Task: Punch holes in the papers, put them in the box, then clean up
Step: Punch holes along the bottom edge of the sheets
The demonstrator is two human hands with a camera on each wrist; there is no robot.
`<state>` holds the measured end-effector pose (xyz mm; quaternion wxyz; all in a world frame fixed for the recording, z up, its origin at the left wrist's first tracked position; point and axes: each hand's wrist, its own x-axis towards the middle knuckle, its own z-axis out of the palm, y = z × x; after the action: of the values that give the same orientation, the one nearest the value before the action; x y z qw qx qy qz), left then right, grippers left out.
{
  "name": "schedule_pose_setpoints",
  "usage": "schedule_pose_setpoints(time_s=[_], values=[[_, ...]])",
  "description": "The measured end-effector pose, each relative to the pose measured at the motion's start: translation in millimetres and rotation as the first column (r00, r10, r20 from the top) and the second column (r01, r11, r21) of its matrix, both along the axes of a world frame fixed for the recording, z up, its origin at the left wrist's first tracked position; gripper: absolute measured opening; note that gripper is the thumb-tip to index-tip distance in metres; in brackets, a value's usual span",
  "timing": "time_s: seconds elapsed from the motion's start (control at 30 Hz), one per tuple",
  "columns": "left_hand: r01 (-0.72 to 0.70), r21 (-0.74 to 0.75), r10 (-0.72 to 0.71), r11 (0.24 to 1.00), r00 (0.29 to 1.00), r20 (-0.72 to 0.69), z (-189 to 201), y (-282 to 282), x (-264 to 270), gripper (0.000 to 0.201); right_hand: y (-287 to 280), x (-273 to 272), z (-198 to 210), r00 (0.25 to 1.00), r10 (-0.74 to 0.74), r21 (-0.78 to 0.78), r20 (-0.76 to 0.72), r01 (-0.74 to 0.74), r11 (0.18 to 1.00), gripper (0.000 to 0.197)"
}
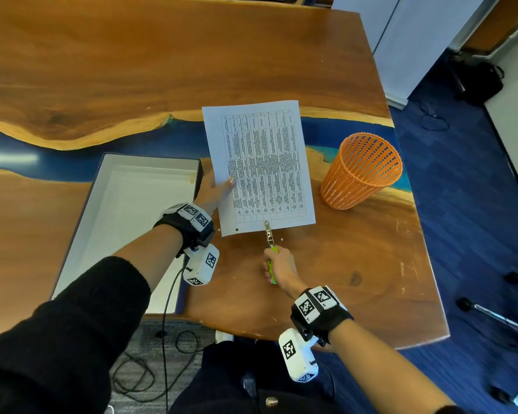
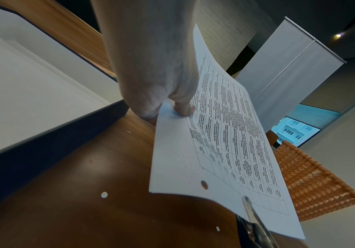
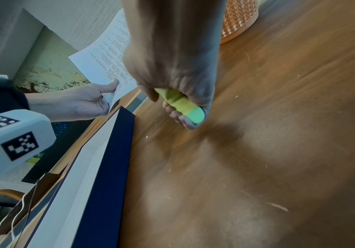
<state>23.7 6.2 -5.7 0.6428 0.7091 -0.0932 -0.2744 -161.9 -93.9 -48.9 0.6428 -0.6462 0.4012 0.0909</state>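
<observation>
My right hand (image 1: pixel 281 268) is closed around the green handles of the hole punch (image 1: pixel 269 234), and its metal head sits over the near edge of the paper (image 1: pixel 260 162), about in the middle of that edge. I cannot tell if the handles are squeezed fully together. My left hand (image 1: pixel 214 189) pinches the left side of the same sheet, thumb on top and the other fingers under it, and holds it lifted above the table (image 1: pixel 356 264); in the left wrist view the sheet bends a little in the air.

One hole (image 2: pixel 204 184) is already in the paper, near its near left corner. I think the hole I am making now is the second one on this edge, so the punching of this sheet is about half done, or more if two holes are enough.

On the wood close to the near edge of the sheet lie a few small white paper dots (image 2: pixel 104 194), so the cleaning is still to do. The box (image 1: pixel 126 204) stands open just to the left of my left hand. It looks white inside and I cannot say for sure whether any sheet already lies in it. This sheet must still go there. The orange basket (image 1: pixel 362 171) stands upright to the right of the paper, not touching it; I suppose the dots should go into it at the end. I see no other loose papers on the table.
</observation>
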Motion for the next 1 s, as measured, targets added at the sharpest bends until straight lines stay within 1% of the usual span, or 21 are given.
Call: schedule_pose_setpoints(time_s=[0.17, 0.37, 0.43, 0.47, 0.5, 0.57, 0.6, 0.7, 0.73, 0.9, 1.0], values=[[-0.007, -0.018, 0.007, 1.000, 1.000, 0.007, -1, 1, -1, 0.043, -1, 1, -4, 0.998, -0.058, -0.003, -0.001, 0.058, 0.998, 0.023], [-0.019, -0.038, 0.019, 0.999, 1.000, 0.002, -8, 0, -1, 0.043, -3, 2, -5, 0.999, -0.049, -0.003, -0.023, 0.049, 0.999, 0.019], [-0.022, -0.036, 0.022, 0.999, 1.000, 0.003, -9, 0, -1, 0.044, -4, 1, -3, 0.999, -0.029, -0.012, -0.014, 0.029, 1.000, 0.014], [-0.024, -0.032, 0.025, 0.999, 1.000, 0.006, -9, -1, -1, 0.044, -3, 1, -1, 1.000, -0.016, -0.020, -0.003, 0.016, 1.000, 0.007], [-0.027, -0.031, 0.027, 0.999, 1.000, 0.008, -9, -1, 0, 0.044, -4, 0, 0, 1.000, -0.004, -0.032, 0.016, 0.005, 0.999, 0.006], [-0.032, -0.028, 0.032, 0.999, 0.999, 0.003, -8, -2, 1, 0.043, -5, -2, 2, 0.998, 0.019, -0.063, 0.065, -0.015, 0.998, 0.033], [-0.034, -0.025, 0.034, 0.999, 0.999, 0.001, -9, -1, 2, 0.044, -5, -3, 4, 0.995, 0.025, -0.078, 0.094, -0.018, 0.997, 0.043], [-0.046, -0.020, 0.046, 0.999, 0.999, 0.005, -11, -1, 3, 0.045, -6, -5, 10, 0.986, 0.033, -0.102, 0.164, -0.017, 0.995, 0.065], [-0.052, -0.018, 0.052, 0.998, 0.999, 0.007, -12, -1, 3, 0.045, -6, -5, 13, 0.983, 0.041, -0.106, 0.176, -0.023, 0.994, 0.068], [-0.054, -0.015, 0.054, 0.998, 0.999, -0.002, -11, 0, 4, 0.042, -8, -4, 12, 0.972, 0.037, -0.085, 0.232, -0.018, 0.996, 0.071], [-0.049, -0.012, 0.049, 0.999, 0.999, 0.004, -11, 1, 3, 0.042, -9, -4, 7, 0.974, 0.032, -0.066, 0.225, -0.018, 0.998, 0.074]])
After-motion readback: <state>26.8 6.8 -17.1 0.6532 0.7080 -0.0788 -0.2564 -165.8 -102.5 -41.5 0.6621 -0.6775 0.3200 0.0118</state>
